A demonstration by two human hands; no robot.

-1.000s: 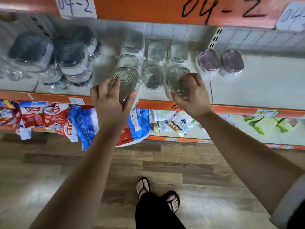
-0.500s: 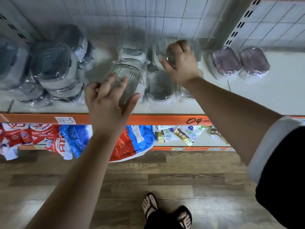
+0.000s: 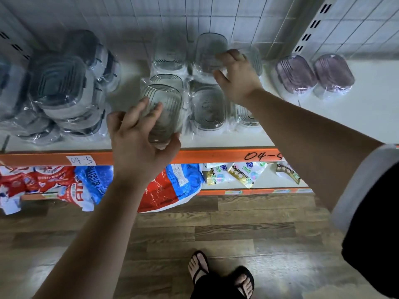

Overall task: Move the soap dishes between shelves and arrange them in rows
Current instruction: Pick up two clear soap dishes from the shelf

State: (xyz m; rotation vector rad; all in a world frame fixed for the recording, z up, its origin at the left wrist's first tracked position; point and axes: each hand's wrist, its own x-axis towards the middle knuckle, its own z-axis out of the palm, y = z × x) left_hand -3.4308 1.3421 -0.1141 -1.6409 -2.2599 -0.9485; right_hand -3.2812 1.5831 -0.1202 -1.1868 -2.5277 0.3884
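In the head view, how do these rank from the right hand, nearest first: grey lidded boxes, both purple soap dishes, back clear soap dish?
1. Back clear soap dish, held by the right hand.
2. Left purple soap dish, just to the right.
3. Right purple soap dish, further right.
4. Grey lidded boxes, far left of shelf.

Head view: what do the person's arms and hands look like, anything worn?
The left hand and right hand are ungloved, no watch or rings visible. Both forearms are uncovered; the right arm has a black sleeve ending in a white cuff.
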